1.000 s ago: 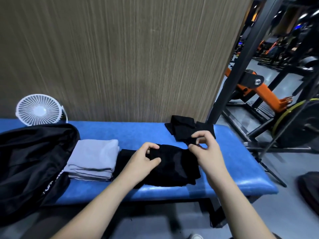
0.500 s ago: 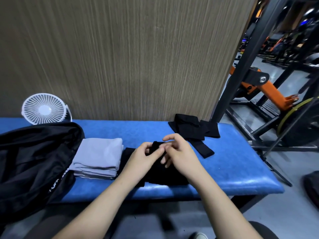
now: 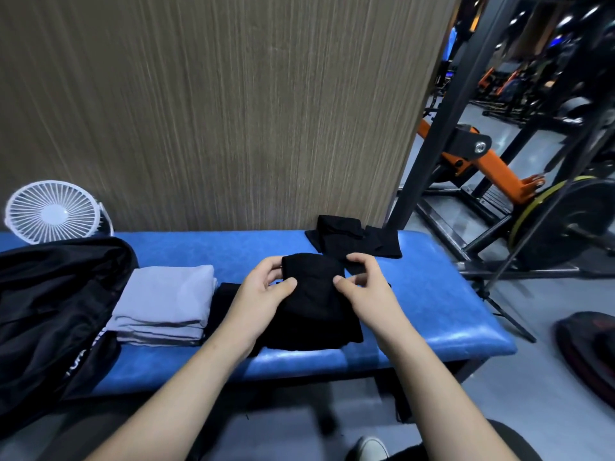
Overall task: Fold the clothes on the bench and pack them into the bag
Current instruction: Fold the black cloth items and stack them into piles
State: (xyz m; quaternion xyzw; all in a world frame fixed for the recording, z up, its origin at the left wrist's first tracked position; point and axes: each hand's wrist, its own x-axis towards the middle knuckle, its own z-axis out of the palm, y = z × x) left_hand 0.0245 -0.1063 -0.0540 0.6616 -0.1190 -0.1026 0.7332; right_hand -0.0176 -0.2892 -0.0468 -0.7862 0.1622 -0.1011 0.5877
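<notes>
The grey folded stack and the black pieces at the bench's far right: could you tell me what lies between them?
In the head view, the black garment lies between the grey stack and black pieces, gripped by both hands.

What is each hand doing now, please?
Left hand: grips the left edge of the black garment.
Right hand: fingers curled at the garment's right edge; a grip cannot be told.

Wood-grain wall panel (image 3: 216,104) behind; grey floor (image 3: 549,377) and black gym rack (image 3: 442,128) right.
</notes>
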